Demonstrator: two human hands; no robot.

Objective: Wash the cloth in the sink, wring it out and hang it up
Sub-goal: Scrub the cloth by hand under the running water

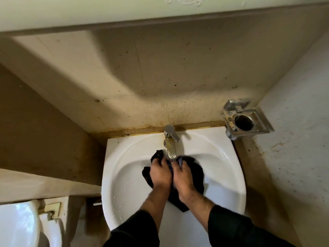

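Raised script runs along the white ledge at the top of the frame, too blurred to read. In the lower middle, the dark cloth is bunched inside the white sink, just under the chrome faucet. The left hand and right hand sit side by side on top of it, fingers curled into the fabric, apparently gripping it. A metal holder is mounted at the right.

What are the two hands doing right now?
Left hand: grips the dark cloth under the tap.
Right hand: grips the same cloth.
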